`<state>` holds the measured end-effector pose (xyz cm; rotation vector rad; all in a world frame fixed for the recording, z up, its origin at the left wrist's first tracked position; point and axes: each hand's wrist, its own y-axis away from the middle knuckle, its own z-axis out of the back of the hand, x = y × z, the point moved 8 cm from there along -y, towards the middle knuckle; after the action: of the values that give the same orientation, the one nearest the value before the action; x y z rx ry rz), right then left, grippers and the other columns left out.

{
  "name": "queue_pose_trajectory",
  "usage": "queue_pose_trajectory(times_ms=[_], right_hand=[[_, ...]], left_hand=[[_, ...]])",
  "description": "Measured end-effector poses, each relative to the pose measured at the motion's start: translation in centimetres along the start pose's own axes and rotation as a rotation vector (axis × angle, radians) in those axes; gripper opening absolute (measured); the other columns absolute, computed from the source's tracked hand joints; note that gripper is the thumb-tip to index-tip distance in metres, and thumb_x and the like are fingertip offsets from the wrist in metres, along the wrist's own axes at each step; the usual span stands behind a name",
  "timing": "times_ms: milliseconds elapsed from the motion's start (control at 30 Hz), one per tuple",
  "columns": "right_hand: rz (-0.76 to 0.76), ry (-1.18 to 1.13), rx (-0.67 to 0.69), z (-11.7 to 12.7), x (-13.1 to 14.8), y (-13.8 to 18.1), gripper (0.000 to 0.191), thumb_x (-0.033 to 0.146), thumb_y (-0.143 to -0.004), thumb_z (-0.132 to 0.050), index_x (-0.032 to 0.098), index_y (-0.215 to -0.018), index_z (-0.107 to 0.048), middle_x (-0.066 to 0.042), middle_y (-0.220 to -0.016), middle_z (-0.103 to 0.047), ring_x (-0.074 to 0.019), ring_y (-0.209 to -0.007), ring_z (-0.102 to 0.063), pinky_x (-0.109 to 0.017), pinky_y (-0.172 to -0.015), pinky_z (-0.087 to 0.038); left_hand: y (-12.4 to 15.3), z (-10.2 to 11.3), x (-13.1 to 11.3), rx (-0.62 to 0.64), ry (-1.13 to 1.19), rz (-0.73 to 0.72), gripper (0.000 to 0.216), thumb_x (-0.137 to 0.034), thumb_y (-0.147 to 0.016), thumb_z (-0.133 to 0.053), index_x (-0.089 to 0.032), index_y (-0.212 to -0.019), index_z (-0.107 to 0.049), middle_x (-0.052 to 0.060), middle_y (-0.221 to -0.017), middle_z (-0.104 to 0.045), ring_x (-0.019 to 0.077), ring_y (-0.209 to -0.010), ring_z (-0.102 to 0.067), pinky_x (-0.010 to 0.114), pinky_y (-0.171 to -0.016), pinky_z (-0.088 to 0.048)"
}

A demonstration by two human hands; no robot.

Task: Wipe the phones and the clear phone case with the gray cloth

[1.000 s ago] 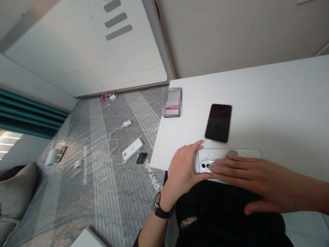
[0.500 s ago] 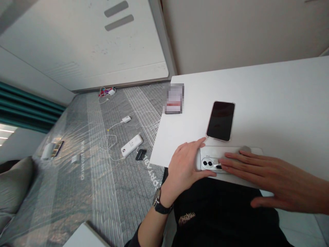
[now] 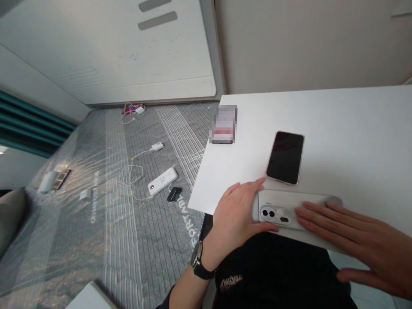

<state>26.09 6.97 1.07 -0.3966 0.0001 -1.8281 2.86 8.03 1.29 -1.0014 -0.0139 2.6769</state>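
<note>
At lower centre, the left hand (image 3: pixel 236 216) is curled around the left end of a white phone (image 3: pixel 309 198), lightly gripping it. The phone lies back-up on the white worktop (image 3: pixel 354 128), just below a dark-screened phone (image 3: pixel 285 158). The right hand (image 3: pixel 360 240) is laid open and flat across its right end. The white phone is judged light, stiff and slippery, best taken by its long edges.

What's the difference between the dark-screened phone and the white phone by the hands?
The dark-screened phone lies screen up, while the white phone lies back up, showing its camera bump. The white phone is touched by the left hand and right hand; the dark-screened phone is untouched. Both lie flat on the white table.
</note>
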Motion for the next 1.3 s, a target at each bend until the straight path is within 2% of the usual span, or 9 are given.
queue_pose_trajectory(times_ms=[100, 333, 400, 533, 667, 933, 1000, 1200, 1300], right_hand=[[-0.017, 0.02, 0.009, 0.0, 0.3, -0.6, 0.099, 0.066, -0.095, -0.068, 0.014, -0.171, -0.031, -0.009, -0.166, -0.05, -0.0329, -0.142, -0.06, -0.043, -0.114, -0.055], [0.036, -0.037, -0.022, -1.0, 0.0, -8.2, 0.112, 0.076, -0.096, -0.063, 0.012, -0.174, -0.012, -0.015, -0.173, -0.035, -0.032, -0.157, -0.043, -0.049, -0.128, -0.041], [0.029, -0.041, -0.013, -1.2, -0.5, -7.2, 0.11, 0.075, -0.096, -0.063, 0.014, -0.174, -0.014, -0.013, -0.173, -0.036, -0.0302, -0.155, -0.045, -0.047, -0.127, -0.043], [-0.003, 0.072, -0.015, -0.6, -1.0, -1.4, 0.105, 0.075, -0.094, -0.065, 0.016, -0.172, -0.026, -0.01, -0.168, -0.045, -0.0323, -0.145, -0.058, -0.047, -0.109, -0.059], [-0.089, 0.062, -0.026, 0.3, -0.8, 1.6, 0.107, 0.072, -0.092, -0.07, 0.015, -0.172, -0.026, -0.012, -0.166, -0.047, -0.0348, -0.144, -0.058, -0.048, -0.107, -0.061], [0.032, -0.204, 0.037, -1.3, -0.1, -8.3, 0.106, 0.074, -0.095, -0.065, 0.009, -0.17, -0.028, -0.017, -0.175, -0.03, -0.0336, -0.162, -0.033, -0.051, -0.133, -0.031], [0.036, -0.183, 0.024, -1.1, -0.4, -7.6, 0.105, 0.072, -0.096, -0.066, 0.01, -0.171, -0.027, -0.016, -0.174, -0.033, -0.0324, -0.161, -0.036, -0.05, -0.133, -0.032], [-0.046, 0.074, -0.057, 0.8, -0.8, 1.0, 0.106, 0.075, -0.093, -0.067, 0.014, -0.171, -0.029, -0.012, -0.166, -0.049, -0.0326, -0.145, -0.057, -0.045, -0.114, -0.054], [-0.039, 0.093, -0.055, 0.8, -0.6, 0.8, 0.106, 0.078, -0.094, -0.064, 0.012, -0.17, -0.031, -0.014, -0.166, -0.048, -0.0331, -0.146, -0.056, -0.045, -0.114, -0.053]], left_hand=[[0.0, 0.1, 0.0, -0.005, -0.001, -0.009, 0.118, -0.056, -0.067, -0.1, -0.035, -0.161, -0.031, 0.005, -0.141, -0.071, 0.0314, -0.132, -0.067, 0.051, -0.12, -0.047], [0.3, 0.1, 0.1, -0.014, -0.035, -0.009, 0.123, -0.056, -0.068, -0.099, -0.035, -0.163, -0.025, 0.009, -0.151, -0.066, 0.0328, -0.136, -0.066, 0.06, -0.121, -0.047], [0.3, 0.1, 0.2, -0.011, -0.029, 0.005, 0.122, -0.059, -0.069, -0.098, -0.036, -0.164, -0.025, 0.009, -0.149, -0.067, 0.0331, -0.133, -0.067, 0.06, -0.12, -0.049], [0.3, 0.0, 0.3, -0.003, -0.022, 0.024, 0.123, -0.055, -0.067, -0.1, -0.037, -0.164, -0.026, 0.006, -0.142, -0.071, 0.0343, -0.13, -0.069, 0.063, -0.12, -0.047], [0.1, 0.2, 0.2, 0.008, -0.034, 0.028, 0.124, -0.049, -0.067, -0.102, -0.04, -0.164, -0.025, 0.005, -0.144, -0.07, 0.033, -0.131, -0.068, 0.062, -0.122, -0.045], [0.5, 0.3, 0.4, -0.02, -0.057, -0.022, 0.117, -0.055, -0.073, -0.096, -0.037, -0.164, -0.025, 0.01, -0.152, -0.065, 0.0329, -0.136, -0.066, 0.06, -0.121, -0.046], [0.6, 0.4, 0.4, -0.024, -0.044, -0.015, 0.115, -0.056, -0.074, -0.095, -0.037, -0.164, -0.026, 0.009, -0.15, -0.066, 0.0322, -0.135, -0.066, 0.059, -0.121, -0.046], [0.1, 0.1, 0.1, 0.034, -0.029, 0.023, 0.121, -0.055, -0.07, -0.098, -0.039, -0.164, -0.023, 0.006, -0.145, -0.069, 0.033, -0.135, -0.065, 0.06, -0.122, -0.042], [-0.1, 0.0, 0.2, 0.046, -0.022, 0.024, 0.125, -0.054, -0.068, -0.1, -0.041, -0.164, -0.021, 0.005, -0.146, -0.069, 0.0326, -0.136, -0.065, 0.06, -0.121, -0.042]])
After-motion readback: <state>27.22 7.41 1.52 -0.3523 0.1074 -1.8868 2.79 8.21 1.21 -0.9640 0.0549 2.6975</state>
